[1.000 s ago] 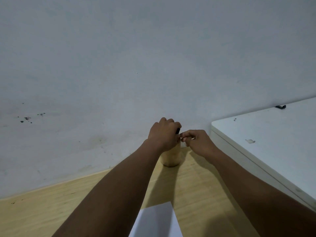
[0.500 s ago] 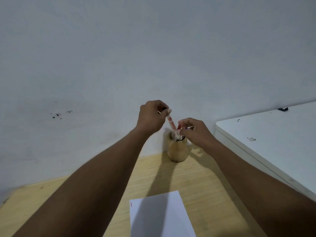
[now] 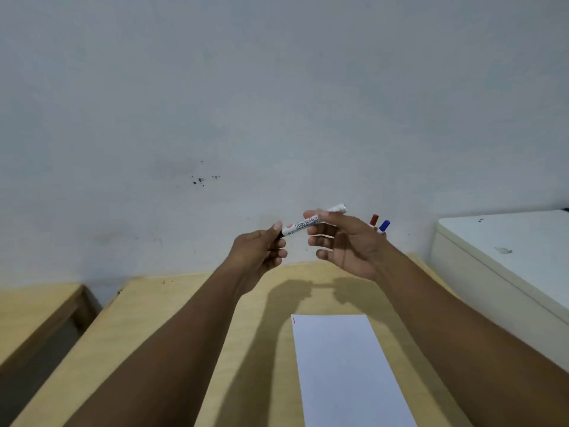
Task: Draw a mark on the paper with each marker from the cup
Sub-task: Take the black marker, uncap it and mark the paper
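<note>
A white board marker (image 3: 303, 224) is held level in the air between both hands, above the wooden table. My left hand (image 3: 258, 251) pinches its dark capped end. My right hand (image 3: 345, 241) has its fingers spread, with the upper fingers touching the marker's barrel. Behind my right hand the red cap (image 3: 373, 220) and the blue cap (image 3: 384, 225) of two more markers stick up; the cup holding them is hidden by that hand. The white paper (image 3: 341, 365) lies on the table below, with a small red mark (image 3: 294, 320) at its far left corner.
A light wooden table (image 3: 172, 328) runs up to a grey wall. A white cabinet top (image 3: 508, 241) stands higher at the right. A second wooden surface (image 3: 34, 306) sits at the left across a dark gap.
My left hand has lifted the marker out of the cup and brought it level in front of me. My right hand left the cup and opened around the barrel. The view tilted down.
</note>
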`<action>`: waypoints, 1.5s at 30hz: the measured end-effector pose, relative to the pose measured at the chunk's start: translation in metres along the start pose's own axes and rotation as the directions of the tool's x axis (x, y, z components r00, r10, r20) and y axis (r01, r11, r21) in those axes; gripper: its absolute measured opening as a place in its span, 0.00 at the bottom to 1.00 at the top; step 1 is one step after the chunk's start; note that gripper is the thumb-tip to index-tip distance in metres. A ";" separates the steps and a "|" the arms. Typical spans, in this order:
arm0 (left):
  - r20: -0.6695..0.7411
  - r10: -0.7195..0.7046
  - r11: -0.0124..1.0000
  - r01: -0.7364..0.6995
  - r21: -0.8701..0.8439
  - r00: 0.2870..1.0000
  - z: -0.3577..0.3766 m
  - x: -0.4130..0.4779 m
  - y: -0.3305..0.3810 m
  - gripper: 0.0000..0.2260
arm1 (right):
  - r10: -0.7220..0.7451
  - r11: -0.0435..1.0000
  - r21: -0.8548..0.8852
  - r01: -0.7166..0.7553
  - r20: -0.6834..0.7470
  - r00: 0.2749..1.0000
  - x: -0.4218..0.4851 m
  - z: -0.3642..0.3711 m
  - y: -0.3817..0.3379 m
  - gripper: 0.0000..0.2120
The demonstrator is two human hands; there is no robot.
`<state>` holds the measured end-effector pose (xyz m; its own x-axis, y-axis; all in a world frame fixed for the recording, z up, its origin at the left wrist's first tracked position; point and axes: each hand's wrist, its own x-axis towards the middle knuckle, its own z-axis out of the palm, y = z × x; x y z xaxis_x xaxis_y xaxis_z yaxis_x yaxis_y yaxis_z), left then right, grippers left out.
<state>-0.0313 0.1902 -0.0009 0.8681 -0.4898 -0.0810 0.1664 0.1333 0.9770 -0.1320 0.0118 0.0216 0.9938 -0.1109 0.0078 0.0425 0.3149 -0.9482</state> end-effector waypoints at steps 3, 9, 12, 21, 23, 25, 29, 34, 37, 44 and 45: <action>-0.018 -0.026 0.996 0.024 -0.089 1.000 -0.011 -0.013 -0.021 0.10 | 0.038 0.998 -0.050 -0.045 -0.131 0.991 0.006 0.020 0.036 0.17; -0.106 -0.116 0.974 0.092 -0.207 0.988 -0.031 -0.021 -0.044 0.12 | -0.058 0.982 -0.185 0.048 -0.045 0.997 0.001 0.022 0.054 0.08; -0.252 -0.104 0.987 0.070 -0.142 0.962 -0.061 -0.022 -0.058 0.10 | -0.124 0.966 -0.237 0.105 -0.068 0.990 -0.006 0.003 0.038 0.07; -0.030 0.160 0.668 -0.086 0.739 0.987 -0.061 -0.024 -0.102 0.05 | -0.114 0.915 -0.404 0.013 -0.227 0.967 -0.015 -0.010 0.085 0.03; -0.002 0.180 0.588 -0.106 0.802 0.984 -0.054 -0.030 -0.112 0.04 | -0.117 0.920 -0.391 0.002 -0.270 0.956 -0.014 -0.005 0.112 0.05; -0.012 0.205 0.575 -0.110 0.811 0.979 -0.052 -0.033 -0.120 0.04 | -0.082 0.935 -0.349 -0.058 -0.373 0.924 -0.013 -0.004 0.135 0.05; -0.048 0.230 0.614 -0.106 0.782 0.972 -0.052 -0.034 -0.126 0.06 | -0.132 0.924 -0.377 -0.060 -0.464 0.876 -0.014 -0.005 0.154 0.09; -0.084 0.225 0.671 -0.092 0.736 0.971 -0.050 -0.036 -0.128 0.06 | -0.167 0.913 -0.407 -0.035 -0.450 0.878 -0.017 -0.003 0.154 0.12; -0.085 0.237 0.676 -0.102 0.730 0.968 -0.050 -0.037 -0.127 0.04 | -0.171 0.895 -0.444 -0.041 -0.426 0.888 -0.017 -0.005 0.156 0.15; -0.099 0.232 0.703 -0.097 0.704 0.968 -0.050 -0.039 -0.127 0.02 | -0.145 0.891 -0.450 -0.059 -0.406 0.902 -0.013 -0.006 0.159 0.12; -0.102 0.229 0.710 -0.095 0.698 0.968 -0.050 -0.039 -0.127 0.02 | -0.135 0.897 -0.437 -0.062 -0.407 0.903 -0.013 -0.006 0.159 0.12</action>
<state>-0.0625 0.2351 -0.1312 0.9260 -0.3561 0.1253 -0.2904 -0.4598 0.8392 -0.1387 0.0573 -0.1315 0.8502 -0.5265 0.0061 -0.0685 -0.1221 -0.9902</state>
